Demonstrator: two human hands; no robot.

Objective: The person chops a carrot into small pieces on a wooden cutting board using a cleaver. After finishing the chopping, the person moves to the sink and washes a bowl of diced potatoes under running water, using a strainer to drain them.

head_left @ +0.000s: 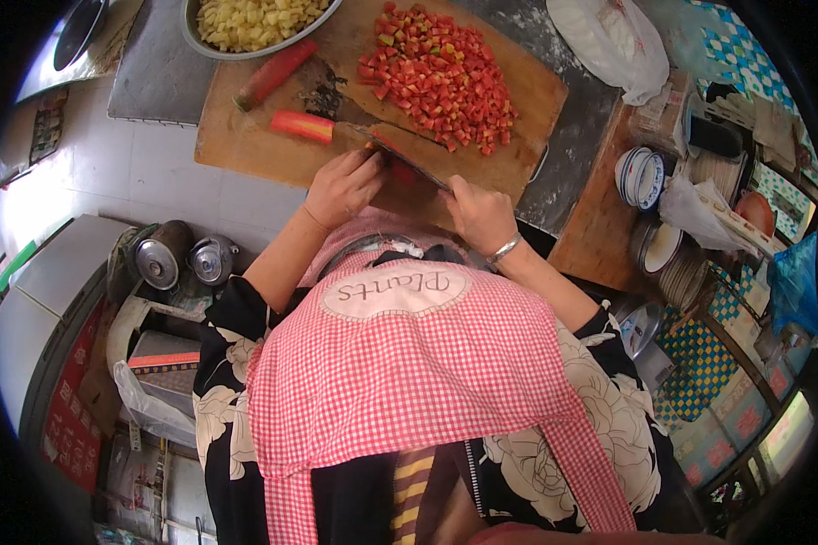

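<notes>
My right hand (pixel 482 214) is closed around the handle of a kitchen knife (pixel 415 164), whose dark blade slants up and left over a wooden cutting board (pixel 236 127). Against the blade's left end, the curled fingers of my left hand (pixel 345 189) press on a carrot piece, mostly hidden by fingers and blade. Some red-orange carrot (pixel 404 173) shows just on the near side of the blade. Beyond my left hand lie a cut carrot length (pixel 302 126) and a longer carrot (pixel 275 74). A wide heap of diced carrot (pixel 441 77) covers the board's far right.
A metal bowl (pixel 211 49) of pale yellow cubes stands at the board's far edge. A white plastic bag (pixel 609 41) lies at the far right. Bowls (pixel 639 177) and stacked plates (pixel 682 272) stand right of the table. Two lidded pots (pixel 159 262) sit at the left.
</notes>
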